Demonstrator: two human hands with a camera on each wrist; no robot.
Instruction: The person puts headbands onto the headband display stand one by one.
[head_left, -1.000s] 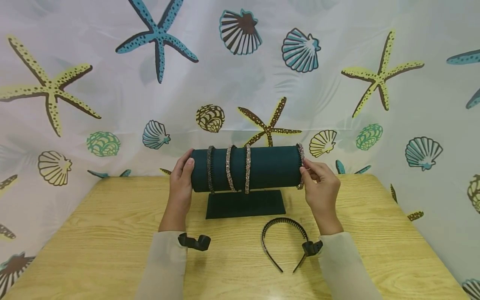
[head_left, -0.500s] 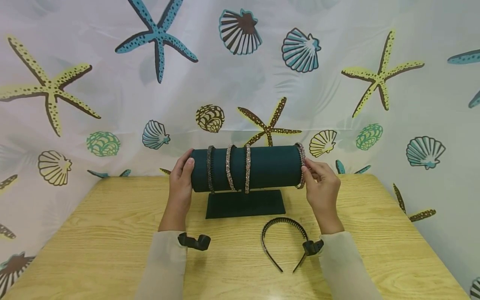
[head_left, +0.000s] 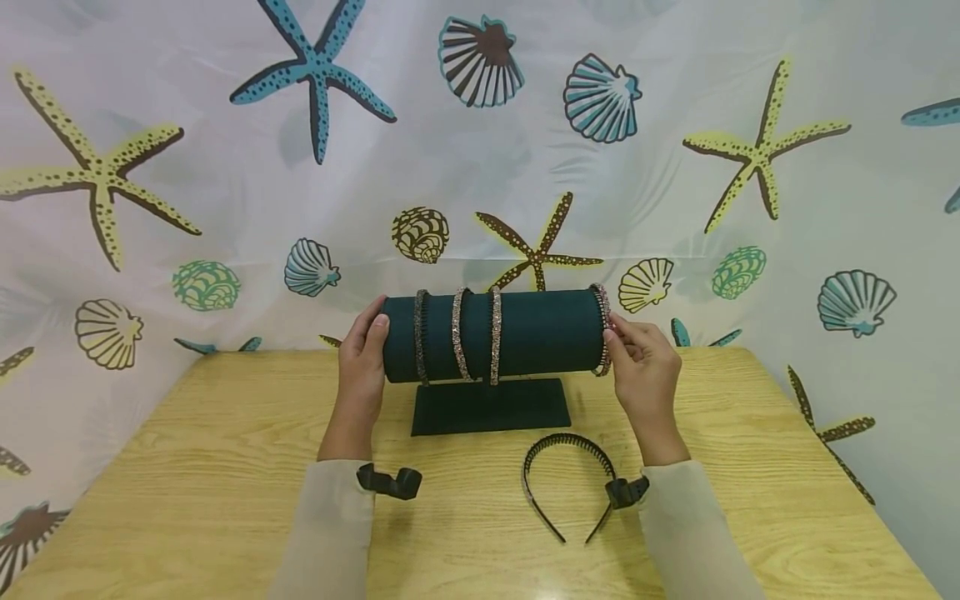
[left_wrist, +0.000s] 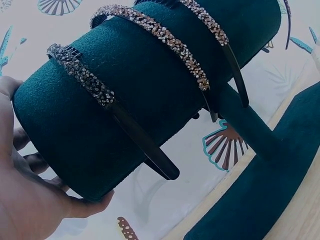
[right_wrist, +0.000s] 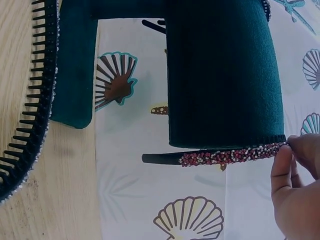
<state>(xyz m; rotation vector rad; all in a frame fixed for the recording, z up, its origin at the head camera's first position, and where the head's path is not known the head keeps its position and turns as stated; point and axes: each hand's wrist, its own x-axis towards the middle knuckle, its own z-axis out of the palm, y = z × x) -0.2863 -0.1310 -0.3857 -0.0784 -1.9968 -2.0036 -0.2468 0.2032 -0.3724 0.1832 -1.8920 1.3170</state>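
Note:
A dark teal headband display stand (head_left: pixel 540 333) has a padded roll across its post. At the roll's left end my left hand (head_left: pixel 362 354) grips it, thumb in front and fingers round behind. My right hand (head_left: pixel 647 367) pinches a headband with red and pale stones (right_wrist: pixel 225 155) between thumb and fingers, right at the roll's right end. Three more headbands circle the left half of the roll: a dark grey one (left_wrist: pixel 82 75), then a glittery one (left_wrist: pixel 155 35) and another glittery one (left_wrist: pixel 207 22) near the middle.
A black toothed headband (head_left: pixel 568 440) lies on the wooden table (head_left: pixel 225 500) in front of the stand, its tips toward me. Behind the table hangs a white cloth (head_left: pixel 360 167) printed with shells and starfish.
My right hand and the red-stoned headband have shifted very slightly to the right. The left hand, stand and other headbands stay where they were.

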